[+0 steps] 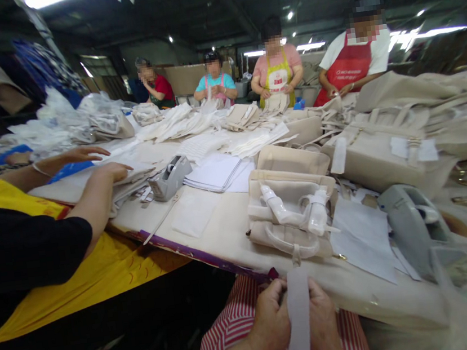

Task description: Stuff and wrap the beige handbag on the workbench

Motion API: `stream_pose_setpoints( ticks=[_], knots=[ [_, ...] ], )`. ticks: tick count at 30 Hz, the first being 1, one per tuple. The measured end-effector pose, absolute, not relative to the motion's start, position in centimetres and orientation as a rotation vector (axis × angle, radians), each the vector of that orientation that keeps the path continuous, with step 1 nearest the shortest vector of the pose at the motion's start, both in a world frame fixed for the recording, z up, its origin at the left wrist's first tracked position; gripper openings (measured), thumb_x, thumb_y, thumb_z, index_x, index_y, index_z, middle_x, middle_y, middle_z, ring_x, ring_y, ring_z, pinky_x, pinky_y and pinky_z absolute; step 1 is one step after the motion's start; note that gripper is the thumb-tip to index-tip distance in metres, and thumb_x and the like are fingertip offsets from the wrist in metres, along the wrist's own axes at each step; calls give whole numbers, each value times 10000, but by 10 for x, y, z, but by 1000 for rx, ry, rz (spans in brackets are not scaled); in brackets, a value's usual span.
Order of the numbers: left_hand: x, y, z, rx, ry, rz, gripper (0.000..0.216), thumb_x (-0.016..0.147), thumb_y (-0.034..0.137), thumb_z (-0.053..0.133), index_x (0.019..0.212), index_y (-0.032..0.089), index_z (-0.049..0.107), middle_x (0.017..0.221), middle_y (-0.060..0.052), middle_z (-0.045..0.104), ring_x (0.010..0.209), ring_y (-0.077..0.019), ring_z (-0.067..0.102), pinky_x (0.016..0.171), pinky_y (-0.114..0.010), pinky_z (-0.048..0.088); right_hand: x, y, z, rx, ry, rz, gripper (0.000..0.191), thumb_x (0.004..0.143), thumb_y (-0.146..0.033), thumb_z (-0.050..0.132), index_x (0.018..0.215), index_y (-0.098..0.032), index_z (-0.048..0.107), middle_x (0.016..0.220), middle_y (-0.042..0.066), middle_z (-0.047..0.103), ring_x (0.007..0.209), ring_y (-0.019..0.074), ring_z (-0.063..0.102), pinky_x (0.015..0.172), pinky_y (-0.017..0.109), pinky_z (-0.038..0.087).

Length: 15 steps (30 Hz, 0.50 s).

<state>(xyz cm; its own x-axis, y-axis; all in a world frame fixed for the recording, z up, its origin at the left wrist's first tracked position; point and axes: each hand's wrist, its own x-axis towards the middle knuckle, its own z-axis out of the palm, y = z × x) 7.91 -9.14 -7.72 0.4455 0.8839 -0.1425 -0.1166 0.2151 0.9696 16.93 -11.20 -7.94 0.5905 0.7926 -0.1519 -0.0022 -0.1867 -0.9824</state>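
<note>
pale strip (298,314): near centre, below the desk edge, running vertically between both hands. Its top end reaches the desk edge just under the cream handbag; can't tell if it is attached there.

Scene, big to small:
- desk (223,233): long, cloth-covered, runs from near right to far left, loaded across its whole length.
- bag pile (413,113): right side, cream bags stacked, straps hanging loose.
- co-worker (25,246): left, black sleeve, yellow apron, both hands flat on a stack of pale pieces on the desk.
- four more people at the far end, each with hands on pale goods.
- cream handbag (278,189): desk centre, lying flat, handles wrapped in clear film.
- striped cloth (234,322): red and white, on the lap below the hands.
- white sheets (216,171): stacked, left of the handbag.
- right tape dispenser (414,226): grey, near right, just beside a loose white sheet.
- left tape dispenser (169,177): grey, touching the white sheets' left edge.

Hands:
- left hand (272,320): grip closed on the strip's left edge, fingers curled.
- right hand (326,322): grip closed on the strip's right edge. Hands sit either side, almost touching through the strip.
</note>
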Motion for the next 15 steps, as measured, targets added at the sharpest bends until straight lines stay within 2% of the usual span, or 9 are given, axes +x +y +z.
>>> stream_pose_setpoints(
  ticks=[2,6,8,10,12,14,15],
  knots=[
    [75,-94,-82,1139,767,781,206,792,291,588,899,129,657,777,-28,638,682,-127,529,643,-220,447,171,-112,-86,-1652,-654,844,370,698,-541,539,714,-176,603,610,9,611,602,174,537,581,276,454],
    [54,-93,-82,1183,709,626,211,812,306,581,920,139,653,779,-34,644,690,-141,563,654,-237,466,179,-112,-92,-1733,-623,809,381,721,-547,520,752,-176,602,581,-13,574,582,161,504,543,251,413],
    [37,-93,-72,1254,849,791,186,847,306,537,908,161,636,796,-37,642,753,-157,585,706,-254,475,182,-113,-91,-1715,-612,812,389,721,-544,530,770,-168,618,592,-9,583,597,164,512,549,246,411],
    [20,-95,-57,1411,947,1123,156,879,285,488,901,190,610,852,-45,640,837,-169,592,767,-270,468,182,-113,-92,-1680,-600,828,392,715,-544,544,779,-166,630,621,-5,600,636,171,526,576,242,419],
    [7,-100,-42,1714,681,1310,143,885,256,472,953,227,595,895,-44,650,845,-167,602,788,-275,463,182,-113,-93,-1647,-569,864,389,700,-548,566,785,-173,629,635,-11,602,658,175,529,591,242,423],
    [4,-104,-33,2000,266,1241,189,868,252,505,1042,258,581,886,-38,667,784,-159,615,754,-264,473,181,-112,-94,-1606,-539,906,378,690,-546,589,787,-182,620,641,-23,593,666,173,525,601,243,424],
    [5,-104,-32,2069,216,1179,216,858,243,525,1067,262,573,886,-40,668,778,-158,617,742,-260,476,181,-113,-94,-1586,-534,928,369,691,-544,595,786,-188,614,643,-28,587,667,170,521,605,242,422]
  ],
)
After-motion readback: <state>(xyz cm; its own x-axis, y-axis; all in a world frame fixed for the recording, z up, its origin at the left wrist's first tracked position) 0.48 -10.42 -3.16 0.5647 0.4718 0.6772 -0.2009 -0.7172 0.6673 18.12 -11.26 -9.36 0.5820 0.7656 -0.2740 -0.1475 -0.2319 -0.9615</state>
